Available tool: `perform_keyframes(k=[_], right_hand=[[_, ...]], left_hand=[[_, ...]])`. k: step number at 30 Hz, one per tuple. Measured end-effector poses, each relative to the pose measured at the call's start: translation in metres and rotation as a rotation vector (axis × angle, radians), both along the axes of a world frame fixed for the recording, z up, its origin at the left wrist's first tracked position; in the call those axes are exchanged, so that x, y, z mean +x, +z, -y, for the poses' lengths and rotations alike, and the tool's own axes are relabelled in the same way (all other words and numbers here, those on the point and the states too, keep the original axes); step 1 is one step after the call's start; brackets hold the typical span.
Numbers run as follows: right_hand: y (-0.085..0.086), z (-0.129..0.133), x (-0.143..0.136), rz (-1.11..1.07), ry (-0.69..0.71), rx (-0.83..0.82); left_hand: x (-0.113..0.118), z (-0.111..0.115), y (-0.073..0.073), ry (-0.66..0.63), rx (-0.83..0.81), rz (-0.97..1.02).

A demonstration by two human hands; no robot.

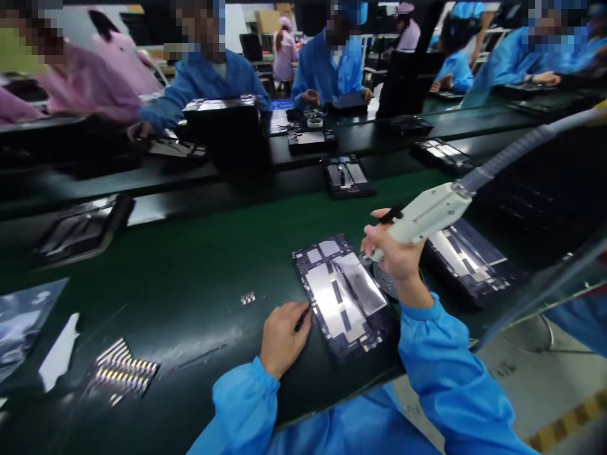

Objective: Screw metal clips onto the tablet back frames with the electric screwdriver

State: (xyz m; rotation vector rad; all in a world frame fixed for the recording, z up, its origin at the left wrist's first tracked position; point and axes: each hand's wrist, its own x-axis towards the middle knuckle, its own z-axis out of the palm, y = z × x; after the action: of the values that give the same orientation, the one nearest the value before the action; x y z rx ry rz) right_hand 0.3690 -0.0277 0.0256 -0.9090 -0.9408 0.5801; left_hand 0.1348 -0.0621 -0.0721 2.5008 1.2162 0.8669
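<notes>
An opened tablet-like device [339, 284] lies on the green mat [190, 265], its silver battery plates facing up. At its left edge, my left hand [286, 335] rests with curled fingers; a small dark thing shows between them, too small to name. My right hand [396, 253] is wrapped round a pale handheld tool [429, 213] with a grey corrugated hose running up to the right. The tool's tip is over the device's upper right edge. Beside that edge sits a round metal object [385, 280], partly hidden by my right hand.
Another opened device [467, 256] lies on the right. Small strips [126, 373], a plastic bag [28, 322], a white piece [60, 354] and tiny parts [248, 297] lie on the left. More devices [348, 175] stand further back; people in blue and pink work across the bench.
</notes>
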Motion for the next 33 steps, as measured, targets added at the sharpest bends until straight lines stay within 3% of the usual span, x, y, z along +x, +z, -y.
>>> perform_keyframes(k=[4, 7, 10, 13, 22, 27, 33], right_hand=[[0.007, -0.007, -0.059, 0.054, 0.239, -0.097], [-0.003, -0.018, -0.081, 0.122, 0.272, -0.174], [-0.014, -0.025, -0.084, 0.153, 0.244, -0.245], [-0.021, -0.028, -0.081, 0.166, 0.215, -0.27], [-0.024, -0.028, -0.081, 0.165, 0.214, -0.225], [-0.021, -0.025, -0.09, 0.14, 0.273, -0.215], [-0.028, -0.027, -0.098, 0.095, 0.313, -0.234]], left_hand=[[-0.009, -0.005, 0.0, -0.039, -0.011, 0.062], [-0.035, -0.017, -0.008, 0.053, 0.11, 0.125], [-0.062, -0.027, -0.021, 0.136, 0.187, 0.115], [-0.074, -0.03, -0.028, 0.193, 0.179, 0.129], [-0.069, -0.018, -0.012, 0.307, 0.208, 0.248], [-0.068, -0.018, -0.009, 0.242, 0.114, 0.268], [-0.067, -0.019, -0.01, 0.249, 0.147, 0.251]])
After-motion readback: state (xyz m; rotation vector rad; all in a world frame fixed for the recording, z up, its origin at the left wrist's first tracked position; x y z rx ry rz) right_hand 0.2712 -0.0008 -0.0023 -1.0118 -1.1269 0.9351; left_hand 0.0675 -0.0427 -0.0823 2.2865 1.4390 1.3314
